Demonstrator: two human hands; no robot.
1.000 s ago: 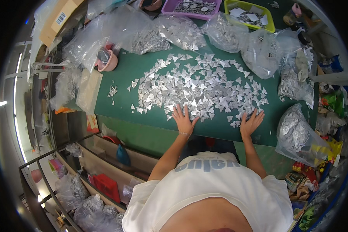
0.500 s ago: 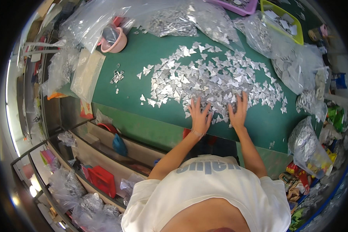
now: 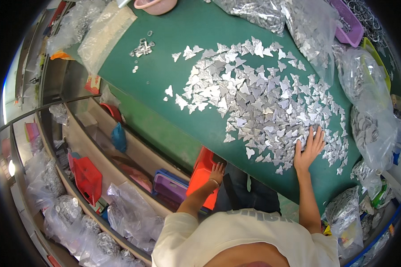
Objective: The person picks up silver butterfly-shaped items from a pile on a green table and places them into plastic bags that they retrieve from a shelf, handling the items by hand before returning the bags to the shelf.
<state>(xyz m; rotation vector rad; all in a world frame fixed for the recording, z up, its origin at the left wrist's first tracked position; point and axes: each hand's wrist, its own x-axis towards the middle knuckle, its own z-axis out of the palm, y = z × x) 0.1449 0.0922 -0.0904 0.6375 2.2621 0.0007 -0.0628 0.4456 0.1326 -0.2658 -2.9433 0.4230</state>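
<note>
A broad layer of small silver butterfly-shaped metal pieces (image 3: 254, 100) covers the middle of the green tabletop (image 3: 151, 95). My right hand (image 3: 309, 151) rests on the right part of this layer, its fingers stretched out and apart. Below the near table edge, my left hand (image 3: 217, 173) is at the upper right side of an orange-red plastic container (image 3: 199, 175). Its fingers are spread, and whether they bear on the container's rim I cannot tell. Most of the container's inside is hidden.
Small metal rings (image 3: 143, 48) lie at the table's left. Filled clear bags (image 3: 365, 129) line the right side, near a purple basket (image 3: 349, 26). A pink bowl (image 3: 156, 5) is at the back. Below left, compartments hold a red bin (image 3: 87, 178) and purple trays (image 3: 169, 187).
My left hand has left the metal pieces and come down to the orange-red container. My right hand has shifted right over the pieces. The view has turned, showing more of the container.
</note>
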